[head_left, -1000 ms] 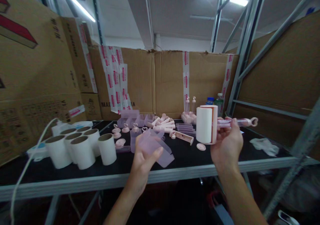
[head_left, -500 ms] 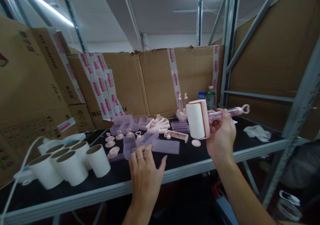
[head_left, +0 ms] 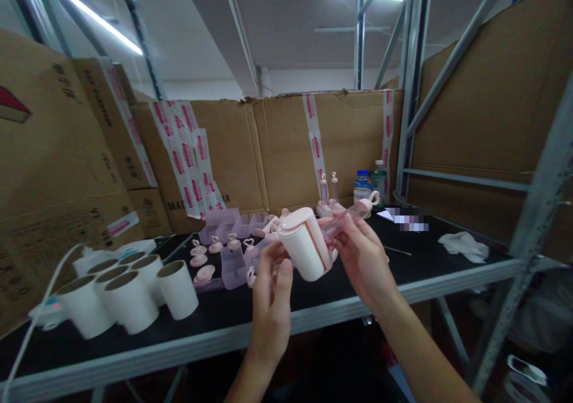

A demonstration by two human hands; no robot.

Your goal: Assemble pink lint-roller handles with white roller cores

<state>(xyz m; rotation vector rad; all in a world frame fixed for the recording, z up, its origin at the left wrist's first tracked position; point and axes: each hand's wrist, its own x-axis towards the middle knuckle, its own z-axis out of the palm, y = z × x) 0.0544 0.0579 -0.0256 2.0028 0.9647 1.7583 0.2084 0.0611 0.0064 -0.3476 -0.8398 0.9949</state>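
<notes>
My right hand [head_left: 364, 260] grips the clear pink handle [head_left: 353, 213] of a lint roller, whose white paper roll [head_left: 305, 243] points toward me and to the left. My left hand [head_left: 273, 289] is raised beside the roll, fingers curled upward with the fingertips touching its near end. Both hands hover above the front edge of a black worktable [head_left: 224, 313]. Behind the roll lie translucent purple covers [head_left: 233, 265] and several pink handle parts [head_left: 215, 246].
Several white paper rolls [head_left: 129, 292] stand upright at the table's left. Cardboard boxes [head_left: 286, 146] wall the back and sides. Two bottles [head_left: 369, 185] stand at the back. A white cloth [head_left: 463, 246] lies at the right by the metal shelving posts [head_left: 409, 86]. A white cable [head_left: 45, 289] hangs at the left.
My left hand let go of the purple cover, left it on the table and rose to the roll. My right hand swung the lint roller left and toward me.
</notes>
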